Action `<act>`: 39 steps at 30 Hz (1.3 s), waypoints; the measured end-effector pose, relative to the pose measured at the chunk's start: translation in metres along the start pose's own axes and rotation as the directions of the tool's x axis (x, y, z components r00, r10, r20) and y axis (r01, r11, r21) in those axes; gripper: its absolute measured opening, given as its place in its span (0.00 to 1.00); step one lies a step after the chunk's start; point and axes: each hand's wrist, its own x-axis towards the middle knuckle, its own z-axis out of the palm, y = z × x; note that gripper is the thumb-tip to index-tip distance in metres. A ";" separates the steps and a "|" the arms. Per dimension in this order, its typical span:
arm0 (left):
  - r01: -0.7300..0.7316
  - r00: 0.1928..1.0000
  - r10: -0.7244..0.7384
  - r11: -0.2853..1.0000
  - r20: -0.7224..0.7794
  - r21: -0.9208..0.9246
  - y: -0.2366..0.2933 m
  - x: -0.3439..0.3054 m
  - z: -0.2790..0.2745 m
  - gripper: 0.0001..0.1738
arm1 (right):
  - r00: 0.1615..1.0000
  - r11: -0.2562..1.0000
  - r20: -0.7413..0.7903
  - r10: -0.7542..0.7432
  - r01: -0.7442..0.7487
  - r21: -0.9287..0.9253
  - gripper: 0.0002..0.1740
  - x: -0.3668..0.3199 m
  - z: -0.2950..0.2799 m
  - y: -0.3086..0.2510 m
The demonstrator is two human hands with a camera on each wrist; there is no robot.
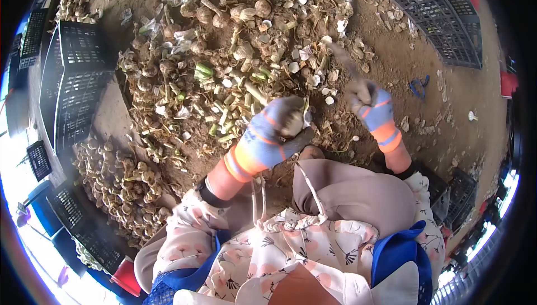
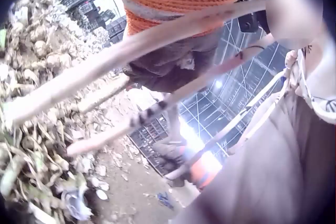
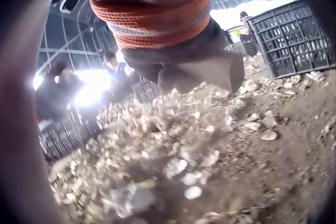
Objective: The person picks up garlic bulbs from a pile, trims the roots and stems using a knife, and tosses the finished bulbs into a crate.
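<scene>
My left hand (image 1: 274,128), in a blue and orange glove with a dark palm, grips a whitish garlic bulb (image 1: 293,124) over the heap's near edge. To its right my right hand (image 1: 369,101), gloved alike, curls round a long thin tool (image 1: 342,57), blurred and blade-like, pointing up and away to the left. The two hands are apart. In front of them spreads a heap of garlic bulbs (image 1: 243,50), with cut stalks (image 1: 226,109) and pale peelings among them. The left wrist view shows the dark glove palm (image 2: 173,66); the bulb is hidden there.
Black plastic crates stand at the left (image 1: 78,81) and back right (image 1: 439,17). Trimmed bulbs (image 1: 120,184) are piled by my left knee. A blue strap (image 1: 418,87) lies on the dirt at the right. Other people (image 3: 115,69) are in the background.
</scene>
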 end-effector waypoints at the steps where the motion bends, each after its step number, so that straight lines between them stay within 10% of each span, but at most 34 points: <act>1: -0.027 0.993 0.008 0.988 0.121 0.155 0.002 0.004 -0.002 0.27 | 0.984 0.998 0.178 0.030 -0.040 0.054 0.09 0.002 0.007 -0.015; 4: -0.190 0.930 0.024 0.886 0.367 0.422 -0.012 -0.003 -0.004 0.22 | 0.814 0.926 0.581 0.010 0.212 -0.313 0.18 0.023 0.023 -0.044; 7: -0.422 0.793 0.019 0.739 0.609 0.526 -0.011 -0.007 -0.007 0.19 | 0.744 0.789 0.668 0.012 0.403 -0.463 0.20 0.031 0.043 -0.047; 9: -0.510 0.697 -0.106 0.623 0.710 0.594 -0.002 -0.004 -0.011 0.19 | 0.733 0.822 0.680 0.004 0.386 -0.420 0.22 0.036 0.049 -0.055; 15: -0.586 0.745 0.063 0.538 0.664 0.606 -0.004 -0.016 -0.037 0.16 | 0.666 0.901 0.716 0.210 0.153 -0.406 0.17 0.039 0.050 -0.015; 17: -0.511 0.823 0.096 0.556 0.560 0.656 -0.013 -0.045 -0.088 0.11 | 0.720 0.782 0.651 0.241 0.254 -0.570 0.16 0.030 0.033 0.046; 18: 0.085 0.873 -0.348 0.798 0.341 0.596 -0.022 -0.060 -0.116 0.12 | 0.770 0.890 0.574 0.278 0.018 -0.455 0.15 0.029 0.029 0.063; 20: -0.148 0.820 -0.465 0.393 0.335 0.908 -0.062 -0.122 -0.188 0.14 | 0.882 0.946 0.373 0.287 -0.199 -0.257 0.11 0.038 0.040 0.059; 21: 0.325 0.843 -0.537 0.473 -0.024 0.819 -0.059 -0.149 -0.216 0.18 | 0.915 0.973 0.331 0.230 -0.205 -0.110 0.11 0.056 0.052 0.043; 23: 0.733 0.569 -0.717 0.220 -0.403 0.643 -0.087 -0.241 -0.292 0.26 | 0.969 0.971 0.236 -0.075 0.125 -0.204 0.15 0.105 0.078 0.039; 24: 0.779 0.339 -0.764 -0.100 -0.549 0.619 -0.089 -0.276 -0.325 0.29 | 0.918 0.806 0.205 -0.340 0.397 -0.439 0.17 0.133 0.093 0.018; 27: 0.708 0.033 -0.758 -0.443 -0.652 0.550 -0.057 -0.314 -0.356 0.34 | 0.893 0.734 0.317 -0.319 0.444 -0.513 0.26 0.199 0.145 -0.008; 31: 0.805 0.274 -0.696 -0.211 -0.663 0.555 -0.076 -0.243 -0.288 0.36 | 0.932 0.821 0.347 0.102 0.118 -0.558 0.33 0.247 0.202 -0.027; 32: 0.862 0.418 -0.713 0.116 -0.563 0.493 -0.086 -0.219 -0.269 0.36 | 0.915 0.775 0.366 0.168 0.107 -0.623 0.31 0.249 0.206 -0.031; 33: 0.891 0.390 -0.765 0.175 -0.513 0.418 -0.097 -0.189 -0.246 0.36 | 0.915 0.771 0.369 0.163 0.115 -0.626 0.31 0.247 0.206 -0.030; 34: 0.794 0.604 -0.663 0.452 -0.442 0.407 -0.107 -0.168 -0.222 0.35 | 0.920 0.802 0.372 0.122 0.129 -0.583 0.30 0.240 0.204 -0.023; 36: 0.704 0.707 -0.597 0.642 -0.378 0.303 -0.114 -0.105 -0.167 0.33 | 0.913 0.928 0.399 0.079 0.078 -0.363 0.27 0.219 0.194 -0.001; 39: 0.530 0.741 -0.589 0.808 -0.322 -0.257 -0.095 -0.026 -0.097 0.33 | 0.867 0.929 0.365 -0.339 0.371 -0.017 0.24 0.145 0.163 -0.002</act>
